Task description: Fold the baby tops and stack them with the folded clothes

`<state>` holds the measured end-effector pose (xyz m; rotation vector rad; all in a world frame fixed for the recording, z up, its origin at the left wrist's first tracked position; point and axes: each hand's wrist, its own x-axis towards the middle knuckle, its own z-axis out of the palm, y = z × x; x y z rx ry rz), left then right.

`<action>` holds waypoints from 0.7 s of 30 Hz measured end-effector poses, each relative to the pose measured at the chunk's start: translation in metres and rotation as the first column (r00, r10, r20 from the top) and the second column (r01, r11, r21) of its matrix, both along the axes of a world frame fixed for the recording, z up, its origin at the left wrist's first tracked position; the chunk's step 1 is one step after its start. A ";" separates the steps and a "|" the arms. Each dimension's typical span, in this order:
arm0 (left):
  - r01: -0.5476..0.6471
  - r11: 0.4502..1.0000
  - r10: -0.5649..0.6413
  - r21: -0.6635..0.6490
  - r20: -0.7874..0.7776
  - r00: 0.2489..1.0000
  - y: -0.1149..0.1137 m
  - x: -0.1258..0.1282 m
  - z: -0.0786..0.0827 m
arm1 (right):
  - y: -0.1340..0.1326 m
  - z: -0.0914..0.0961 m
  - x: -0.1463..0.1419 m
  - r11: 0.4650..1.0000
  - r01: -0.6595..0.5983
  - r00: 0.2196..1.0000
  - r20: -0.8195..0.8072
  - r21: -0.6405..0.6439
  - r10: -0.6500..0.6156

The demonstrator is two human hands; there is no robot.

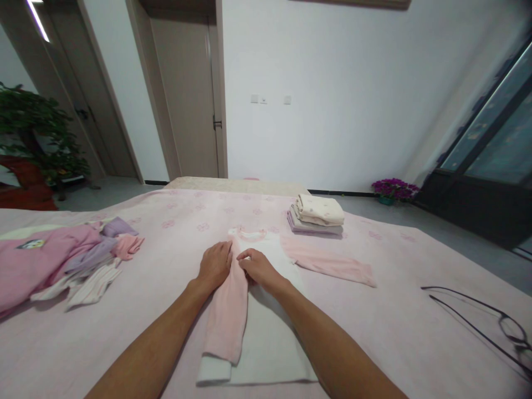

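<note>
A small white top with pink sleeves (272,327) lies flat on the pink bed cover (374,332) in front of me. Its left sleeve (226,316) is folded down over the body; its right sleeve (332,265) stretches out to the right. My left hand (215,265) rests palm down on the shoulder where the folded sleeve starts. My right hand (260,267) sits beside it, fingers pinching the fabric near the same shoulder.
A heap of loose pink, purple and striped clothes (62,257) lies at the left. A stack of folded garments (316,215) sits behind the top. Black-framed glasses (505,327) lie at the right edge. Doors, a plant and a window wall surround the bed.
</note>
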<state>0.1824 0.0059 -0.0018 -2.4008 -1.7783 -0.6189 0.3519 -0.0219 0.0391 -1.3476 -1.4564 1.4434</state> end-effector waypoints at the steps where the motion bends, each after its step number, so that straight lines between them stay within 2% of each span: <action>1: 0.000 1.000 0.000 -0.001 -0.003 1.000 0.000 0.000 0.000 | -0.001 0.000 -0.001 1.000 -0.004 1.000 -0.008 -0.015 0.003; 6: 0.000 1.000 0.000 -0.001 -0.001 1.000 0.001 -0.001 -0.002 | -0.006 0.006 -0.003 1.000 -0.002 0.999 0.040 0.003 0.002; 11: 0.004 1.000 -0.004 -0.003 0.003 1.000 0.003 -0.002 -0.002 | -0.011 0.010 -0.007 0.999 0.029 0.999 -0.036 -0.030 -0.030; 15: -0.001 1.000 0.001 -0.008 -0.005 1.000 0.003 -0.003 -0.001 | -0.009 0.009 -0.009 0.976 0.042 0.963 -0.253 -0.215 -0.097; 18: -0.002 1.000 0.002 -0.011 -0.014 1.000 0.003 -0.003 0.000 | -0.004 0.010 -0.009 0.928 -0.018 0.886 -0.436 -0.371 -0.157; 21: -0.005 1.000 0.005 -0.014 -0.020 1.000 0.004 -0.004 -0.001 | -0.001 0.012 -0.011 0.882 -0.067 0.805 -0.547 -0.467 -0.229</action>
